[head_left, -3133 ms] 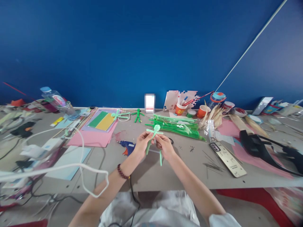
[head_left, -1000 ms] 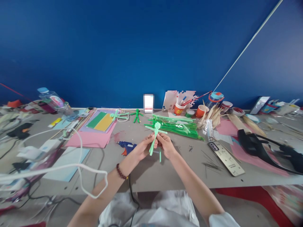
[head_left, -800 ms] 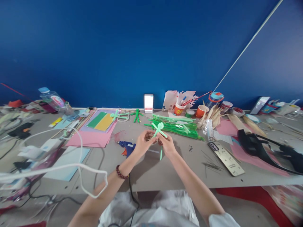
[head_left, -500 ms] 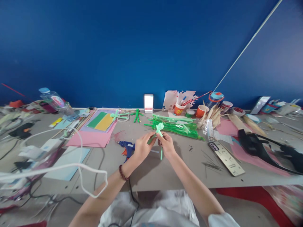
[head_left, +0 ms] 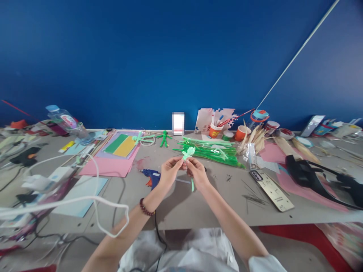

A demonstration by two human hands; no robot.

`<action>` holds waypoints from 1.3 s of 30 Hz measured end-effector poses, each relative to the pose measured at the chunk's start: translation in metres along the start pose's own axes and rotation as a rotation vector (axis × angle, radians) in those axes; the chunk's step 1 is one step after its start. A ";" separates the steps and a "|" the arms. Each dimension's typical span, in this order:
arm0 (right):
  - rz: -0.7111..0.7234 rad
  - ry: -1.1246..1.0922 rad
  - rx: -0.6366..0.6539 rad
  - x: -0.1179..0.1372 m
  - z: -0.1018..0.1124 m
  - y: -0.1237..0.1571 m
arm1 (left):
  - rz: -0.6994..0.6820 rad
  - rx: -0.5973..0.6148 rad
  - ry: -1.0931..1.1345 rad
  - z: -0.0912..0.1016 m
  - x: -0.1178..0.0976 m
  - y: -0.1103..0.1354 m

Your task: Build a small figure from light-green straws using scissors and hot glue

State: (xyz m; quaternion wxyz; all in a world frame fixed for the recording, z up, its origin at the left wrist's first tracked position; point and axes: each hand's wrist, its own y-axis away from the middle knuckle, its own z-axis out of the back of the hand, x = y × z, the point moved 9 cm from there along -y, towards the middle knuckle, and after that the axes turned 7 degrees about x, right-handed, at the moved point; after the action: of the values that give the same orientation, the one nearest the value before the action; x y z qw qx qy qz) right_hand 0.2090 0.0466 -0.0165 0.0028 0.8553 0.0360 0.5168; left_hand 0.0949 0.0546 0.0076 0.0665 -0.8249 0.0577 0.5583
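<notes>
Between both hands is a pale green pipe-cleaner figure (head_left: 188,152), its bunched top rising above my fingertips and one strand hanging below. My left hand (head_left: 171,172) pinches it from the left with thumb and fingers. My right hand (head_left: 197,172) grips it from the right, close against the left fingertips. The part inside the fingers is hidden. Behind the hands lies a bundle of green pipe cleaners (head_left: 212,152), partly in clear wrapping. A darker green pipe-cleaner figure (head_left: 164,139) is at the back, left of the bundle. Beside my left hand lies a blue glue gun (head_left: 153,176).
Pink paper (head_left: 107,166) and coloured sheets lie left, near a white cable (head_left: 98,198) and a plastic bottle (head_left: 68,121). On the right are a phone (head_left: 271,189), thin dark wire pieces (head_left: 255,199) and a black strapped object (head_left: 300,172). An orange cup (head_left: 215,130) holds pens behind the bundle.
The figure's top has shifted slightly left and turned, showing more of its shape. My left fingers have moved in against the right ones. The things on the table stay put.
</notes>
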 end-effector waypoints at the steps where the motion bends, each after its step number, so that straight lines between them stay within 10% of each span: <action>1: -0.022 -0.017 0.004 -0.002 -0.001 0.000 | 0.041 0.012 0.073 -0.002 0.004 0.000; 14: -0.034 0.037 0.103 0.000 -0.005 0.000 | 0.496 0.211 0.521 -0.034 0.030 0.014; 23: -0.042 0.051 -0.010 0.002 0.009 0.000 | 0.557 0.203 0.527 -0.030 0.038 0.020; 33: 0.014 0.057 -0.071 0.000 0.017 -0.002 | -0.147 0.022 -0.367 -0.006 -0.018 0.009; 39: 0.026 0.053 -0.043 0.005 0.009 0.002 | -0.296 0.057 -0.599 -0.007 -0.027 0.013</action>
State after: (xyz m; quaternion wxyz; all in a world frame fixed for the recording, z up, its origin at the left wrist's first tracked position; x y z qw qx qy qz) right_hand 0.2191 0.0456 -0.0157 0.0132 0.8413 0.0138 0.5402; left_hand 0.0894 0.0413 0.0348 0.1837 -0.6216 -0.0692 0.7584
